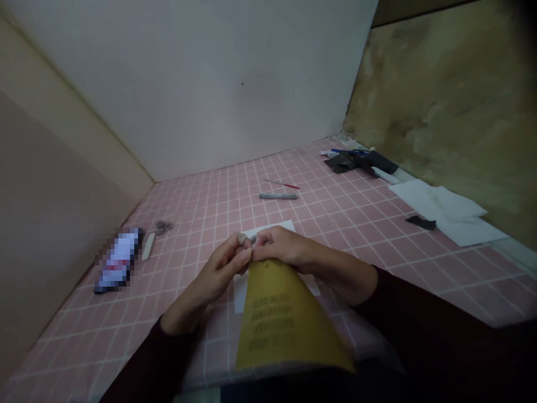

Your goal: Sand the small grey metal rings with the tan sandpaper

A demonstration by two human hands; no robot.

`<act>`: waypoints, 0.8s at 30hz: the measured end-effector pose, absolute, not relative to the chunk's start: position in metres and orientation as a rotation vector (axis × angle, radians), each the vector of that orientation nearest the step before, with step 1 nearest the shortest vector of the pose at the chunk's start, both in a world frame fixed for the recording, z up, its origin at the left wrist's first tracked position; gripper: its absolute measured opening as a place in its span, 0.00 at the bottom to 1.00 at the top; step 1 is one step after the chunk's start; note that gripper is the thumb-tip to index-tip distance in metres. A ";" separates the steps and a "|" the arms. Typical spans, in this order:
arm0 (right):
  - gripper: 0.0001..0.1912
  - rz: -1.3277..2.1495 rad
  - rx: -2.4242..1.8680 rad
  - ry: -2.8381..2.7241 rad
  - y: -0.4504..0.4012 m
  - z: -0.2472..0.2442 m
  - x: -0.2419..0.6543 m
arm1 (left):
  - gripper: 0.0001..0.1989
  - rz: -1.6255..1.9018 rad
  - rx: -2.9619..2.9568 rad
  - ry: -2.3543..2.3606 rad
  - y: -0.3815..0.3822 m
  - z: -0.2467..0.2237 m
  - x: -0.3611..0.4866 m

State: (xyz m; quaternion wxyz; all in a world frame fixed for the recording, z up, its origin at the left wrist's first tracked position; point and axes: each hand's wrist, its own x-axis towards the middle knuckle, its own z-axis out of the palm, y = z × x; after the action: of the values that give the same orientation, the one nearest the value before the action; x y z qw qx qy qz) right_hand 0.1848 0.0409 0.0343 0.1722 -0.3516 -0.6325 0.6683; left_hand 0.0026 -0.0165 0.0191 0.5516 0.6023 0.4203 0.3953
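A yellow sheet with dark print (pixel 277 319), curved and hanging toward me over the table's near edge, is pinched at its narrow far end. My left hand (pixel 224 263) is closed at that end's left corner, thumb and fingertips together. Touching it from the other side, my right hand (pixel 285 246) has its fingers curled over the sheet's top edge. A small grey bit shows between the fingertips; I cannot make out what it is. Beneath both hands lies white paper (pixel 240 296), mostly covered.
A pink tiled-pattern tabletop (pixel 201 224) runs to the wall. At left are a blurred-out phone-like object (pixel 119 260) and a pale flat stick (pixel 148 246). Ahead lie a grey pen-like tube (pixel 278 196) and a thin red-ended stick (pixel 289 185). White sheets (pixel 444 210) and a black scrap (pixel 422 223) sit right.
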 end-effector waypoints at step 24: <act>0.08 1.769 -0.987 -1.897 0.039 0.034 0.185 | 0.12 0.949 1.398 0.974 -0.016 0.018 0.002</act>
State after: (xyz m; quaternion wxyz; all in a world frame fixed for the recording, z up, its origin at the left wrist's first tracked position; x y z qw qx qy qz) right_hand 0.1852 0.0393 0.0341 0.1822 -0.3495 -0.6721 0.6268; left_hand 0.0022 -0.0165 0.0178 0.5611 0.5934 0.4133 0.4029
